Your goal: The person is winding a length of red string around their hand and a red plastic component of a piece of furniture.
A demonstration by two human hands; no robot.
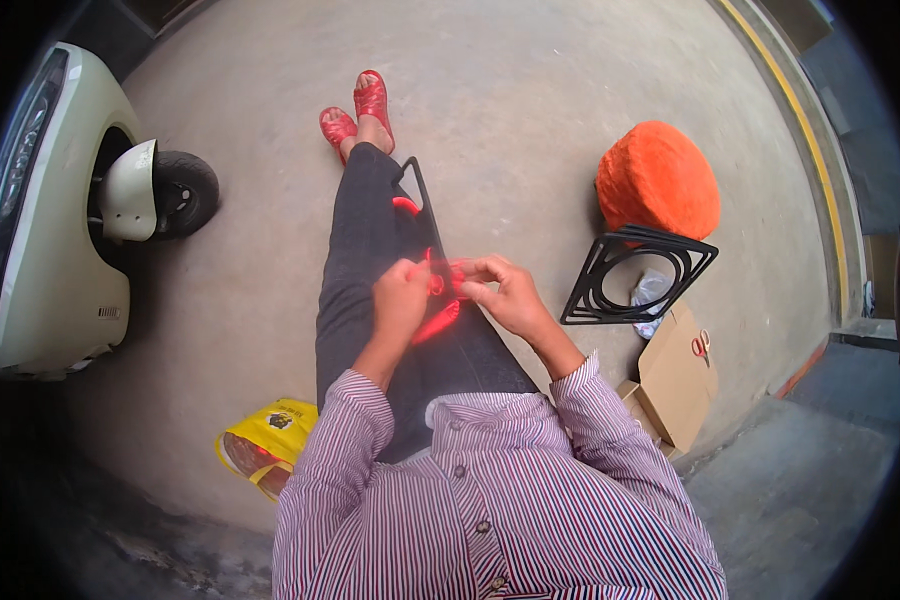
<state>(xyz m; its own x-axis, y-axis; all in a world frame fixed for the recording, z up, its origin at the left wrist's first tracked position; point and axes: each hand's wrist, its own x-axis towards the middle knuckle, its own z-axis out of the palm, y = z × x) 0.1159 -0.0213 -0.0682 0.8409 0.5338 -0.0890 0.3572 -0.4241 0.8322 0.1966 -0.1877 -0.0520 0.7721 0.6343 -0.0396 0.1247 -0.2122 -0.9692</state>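
Observation:
A black square-edged frame rests on my lap, seen almost edge-on, and reaches out past my knees. Bright red, glossy strip material shows at the frame and on my dark trousers; it looks like plastic ribbon or tape, partly smeared by motion. My left hand is closed at the frame's left side, with red strip at its fingertips. My right hand has its thumb and fingers pinched around the strip at the frame's right side. The fingertips of both hands nearly meet, and the exact wrap of the strip is hidden.
Several black frames with round rings lean against an orange plush stool at the right. Below them lie an open cardboard box, red-handled scissors and a clear plastic bag. A yellow bag and a white vehicle are at the left.

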